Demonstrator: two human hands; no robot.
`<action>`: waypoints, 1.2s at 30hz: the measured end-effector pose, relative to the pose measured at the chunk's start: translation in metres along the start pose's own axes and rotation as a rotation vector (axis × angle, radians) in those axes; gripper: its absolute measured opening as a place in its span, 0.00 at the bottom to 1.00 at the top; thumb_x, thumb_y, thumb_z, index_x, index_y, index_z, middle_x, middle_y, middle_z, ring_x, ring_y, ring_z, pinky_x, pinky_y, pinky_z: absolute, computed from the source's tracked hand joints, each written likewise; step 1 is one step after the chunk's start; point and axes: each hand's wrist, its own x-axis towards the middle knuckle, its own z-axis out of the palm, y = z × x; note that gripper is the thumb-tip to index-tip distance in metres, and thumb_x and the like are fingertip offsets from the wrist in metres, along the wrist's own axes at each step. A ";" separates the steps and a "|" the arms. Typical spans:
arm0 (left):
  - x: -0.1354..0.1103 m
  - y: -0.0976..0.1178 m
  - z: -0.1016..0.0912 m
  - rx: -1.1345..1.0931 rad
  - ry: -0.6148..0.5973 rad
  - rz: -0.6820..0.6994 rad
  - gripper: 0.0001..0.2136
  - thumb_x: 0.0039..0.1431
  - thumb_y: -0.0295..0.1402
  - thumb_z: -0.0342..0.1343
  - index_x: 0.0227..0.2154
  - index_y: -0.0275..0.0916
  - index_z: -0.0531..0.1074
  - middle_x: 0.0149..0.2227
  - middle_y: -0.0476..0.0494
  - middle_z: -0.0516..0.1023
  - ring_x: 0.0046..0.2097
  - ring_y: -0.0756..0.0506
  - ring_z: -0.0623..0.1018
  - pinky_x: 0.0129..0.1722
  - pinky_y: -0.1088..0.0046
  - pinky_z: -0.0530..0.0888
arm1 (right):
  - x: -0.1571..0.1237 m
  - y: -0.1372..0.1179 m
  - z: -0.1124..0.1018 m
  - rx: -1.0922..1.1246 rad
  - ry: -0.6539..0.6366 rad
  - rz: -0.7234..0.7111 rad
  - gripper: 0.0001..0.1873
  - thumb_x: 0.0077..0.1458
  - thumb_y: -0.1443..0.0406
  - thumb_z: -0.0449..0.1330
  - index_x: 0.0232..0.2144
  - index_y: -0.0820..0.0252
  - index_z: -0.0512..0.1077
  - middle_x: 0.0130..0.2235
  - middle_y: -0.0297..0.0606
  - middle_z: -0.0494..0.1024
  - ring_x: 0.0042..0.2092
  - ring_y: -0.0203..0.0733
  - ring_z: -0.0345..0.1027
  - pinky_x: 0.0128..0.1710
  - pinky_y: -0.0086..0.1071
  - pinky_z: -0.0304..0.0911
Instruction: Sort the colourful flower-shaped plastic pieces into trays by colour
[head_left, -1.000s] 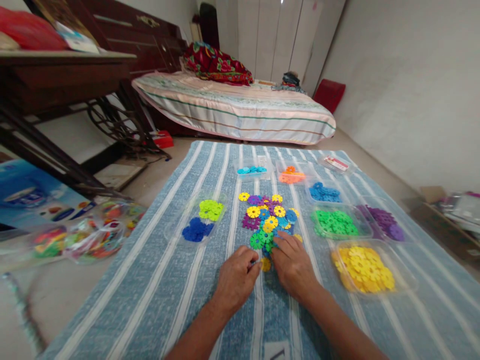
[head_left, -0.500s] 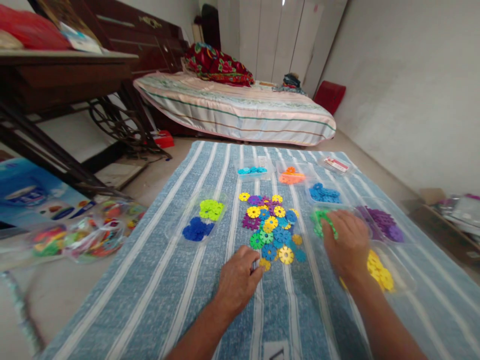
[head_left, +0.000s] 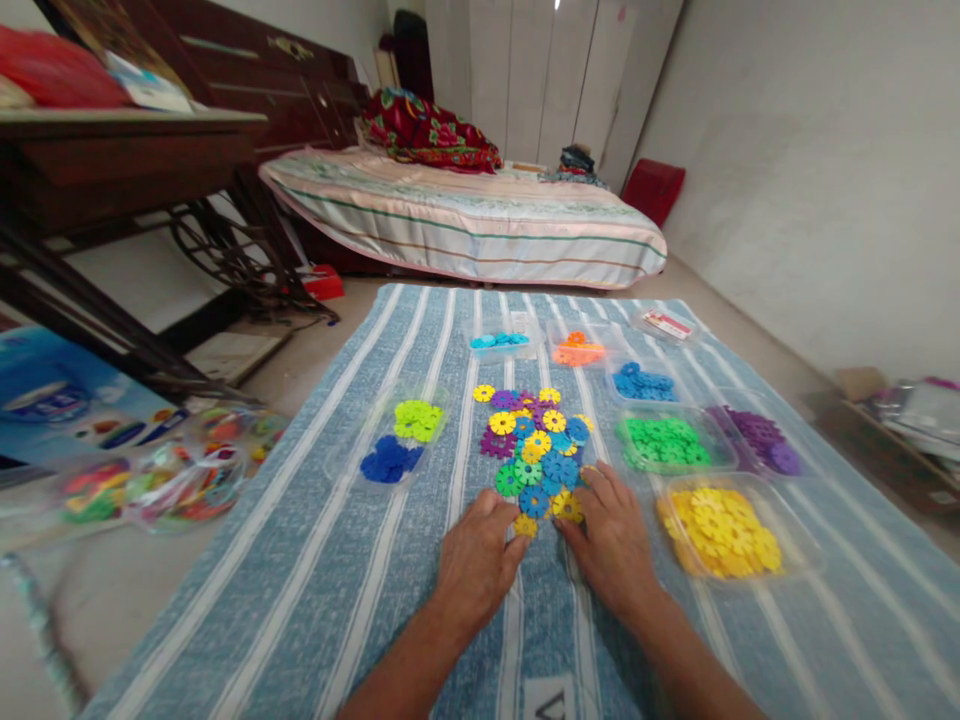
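Observation:
A loose cluster of notched snowflake discs in yellow, purple, blue and green [head_left: 559, 468] lies mid-table. My left hand [head_left: 480, 550] rests at its near edge, fingers curled, with thumb and index closed at a yellow snowflake disc [head_left: 525, 525]. On the cluster's near right side is my right hand [head_left: 611, 535], thumb and fingers apart, touching around another yellow disc [head_left: 566, 506]. Part of that disc and its neighbours is hidden under the right fingers. Close to the right hand stand a tub of yellow discs [head_left: 724, 530] and one of green discs [head_left: 666, 442].
Clear tubs hold purple discs [head_left: 761, 440], blue discs [head_left: 643, 382], orange discs [head_left: 577, 349] and light blue discs [head_left: 499, 341]. At left, another tub holds lime discs [head_left: 418, 420] and dark blue discs [head_left: 390, 458]. A lid-like clear box [head_left: 666, 324] sits far right on the striped cloth [head_left: 300, 560].
My right hand has come left from the green tub to the near right of the disc cluster, uncovering the green and yellow tubs. My left hand has stayed in place.

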 end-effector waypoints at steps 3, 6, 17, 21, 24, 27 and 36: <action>0.000 0.000 -0.001 -0.016 0.015 0.012 0.04 0.55 0.32 0.51 0.32 0.40 0.69 0.37 0.46 0.69 0.40 0.46 0.72 0.36 0.73 0.67 | -0.002 0.002 0.001 0.125 0.049 0.005 0.05 0.50 0.66 0.59 0.32 0.60 0.70 0.46 0.45 0.72 0.55 0.51 0.58 0.52 0.47 0.58; 0.000 -0.001 -0.002 -0.039 0.018 0.035 0.03 0.55 0.31 0.51 0.30 0.40 0.68 0.35 0.47 0.69 0.38 0.47 0.71 0.34 0.74 0.66 | -0.002 0.001 -0.007 0.241 0.095 -0.012 0.03 0.52 0.67 0.57 0.26 0.57 0.67 0.40 0.40 0.74 0.49 0.46 0.64 0.49 0.44 0.61; -0.001 -0.002 -0.001 -0.088 0.019 0.059 0.03 0.54 0.28 0.49 0.27 0.39 0.66 0.32 0.49 0.68 0.34 0.49 0.70 0.31 0.75 0.63 | -0.016 0.067 -0.096 -0.245 0.413 0.043 0.08 0.54 0.61 0.57 0.30 0.60 0.71 0.37 0.44 0.75 0.45 0.50 0.67 0.46 0.50 0.62; -0.002 -0.003 0.001 -0.116 0.015 0.095 0.04 0.56 0.28 0.47 0.28 0.39 0.66 0.31 0.49 0.69 0.33 0.50 0.69 0.31 0.75 0.63 | -0.020 0.031 -0.068 -0.046 0.328 -0.059 0.06 0.54 0.64 0.57 0.35 0.60 0.71 0.40 0.44 0.74 0.49 0.50 0.65 0.47 0.48 0.63; -0.003 -0.005 0.002 -0.150 0.025 0.142 0.05 0.56 0.29 0.47 0.28 0.39 0.67 0.30 0.49 0.69 0.33 0.50 0.69 0.32 0.75 0.64 | -0.018 -0.009 -0.036 0.087 0.172 -0.115 0.08 0.55 0.67 0.55 0.38 0.60 0.70 0.43 0.44 0.73 0.54 0.51 0.60 0.49 0.49 0.62; -0.004 -0.005 0.002 -0.195 0.029 0.187 0.07 0.57 0.29 0.46 0.26 0.39 0.67 0.30 0.48 0.70 0.33 0.50 0.70 0.33 0.75 0.65 | -0.014 -0.035 -0.012 0.170 0.084 -0.146 0.10 0.55 0.70 0.53 0.38 0.58 0.71 0.44 0.43 0.73 0.55 0.49 0.59 0.50 0.48 0.61; -0.005 -0.007 0.005 -0.217 0.006 0.208 0.05 0.56 0.30 0.48 0.28 0.40 0.69 0.30 0.48 0.70 0.33 0.50 0.71 0.33 0.76 0.67 | -0.016 -0.026 -0.017 0.196 0.139 -0.154 0.10 0.54 0.73 0.51 0.29 0.58 0.70 0.40 0.41 0.74 0.53 0.47 0.62 0.49 0.46 0.63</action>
